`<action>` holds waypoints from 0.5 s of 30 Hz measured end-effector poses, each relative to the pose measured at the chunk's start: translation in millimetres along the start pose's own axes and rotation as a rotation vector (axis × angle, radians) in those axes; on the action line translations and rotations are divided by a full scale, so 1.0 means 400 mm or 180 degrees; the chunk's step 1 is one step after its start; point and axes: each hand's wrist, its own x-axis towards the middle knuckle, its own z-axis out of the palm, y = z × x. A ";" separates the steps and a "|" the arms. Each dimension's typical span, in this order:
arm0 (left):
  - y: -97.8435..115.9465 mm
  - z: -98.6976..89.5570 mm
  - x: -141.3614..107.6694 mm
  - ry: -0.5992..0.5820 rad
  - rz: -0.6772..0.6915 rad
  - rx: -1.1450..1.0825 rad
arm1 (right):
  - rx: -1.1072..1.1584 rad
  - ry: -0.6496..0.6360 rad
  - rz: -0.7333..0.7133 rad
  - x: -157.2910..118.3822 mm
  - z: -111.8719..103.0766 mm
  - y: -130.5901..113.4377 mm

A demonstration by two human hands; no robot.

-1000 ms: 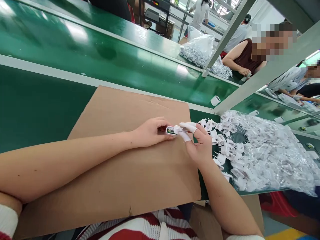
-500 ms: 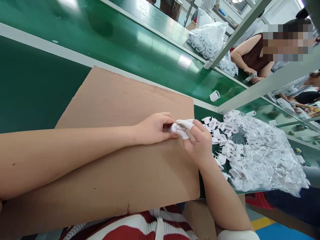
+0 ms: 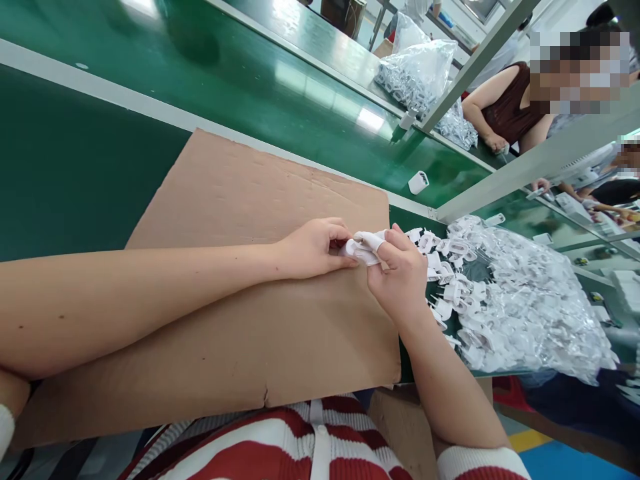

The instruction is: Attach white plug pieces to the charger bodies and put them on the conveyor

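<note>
One small white plastic part (image 3: 351, 249) pinched over brown cardboard (image 3: 310, 353)

Far left: flat, dark green tabletop (image 3: 65, 167). A pale straight strip (image 3: 120, 99) divides it from a glossy green surface (image 3: 240, 87) with bright light reflections. Cardboard sheet next, matte, faintly creased, small tear at the near edge; below it, ribbed knit clothing (image 3: 270, 447) in red and white stripes. Left hand (image 3: 317, 249), bare skin, thumb and fingers closed on the left end of the part, just above the cardboard. Part is smooth, rounded, mostly covered by fingers; details blurred. Right hand (image 3: 400, 277) grips the other end, fingertips in thin, wrinkled white covers. Beyond it, one boxy white housing (image 3: 419, 182) lies on the glossy green surface, opening visible at one end. Right of the right hand: loose white plastic pieces (image 3: 453, 293), some with thin prongs, scattered in a heap. Seated co-worker (image 3: 510, 100) in dark sleeveless top behind, hand on a small item, too small to tell. Far right: crinkled transparent bag (image 3: 545, 307), bulging with white pieces.
</note>
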 end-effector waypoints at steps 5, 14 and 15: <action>-0.002 0.002 -0.001 0.0050 -0.0019 0.0015 | 0.0000 0.0046 0.0065 0.002 0.001 -0.011; 0.000 0.017 -0.009 0.0233 0.0090 0.0019 | 0.0398 0.0005 0.0769 -0.011 0.026 -0.012; 0.003 0.015 -0.007 0.0192 0.0050 0.0002 | 0.0629 -0.0065 0.0857 -0.010 0.024 -0.003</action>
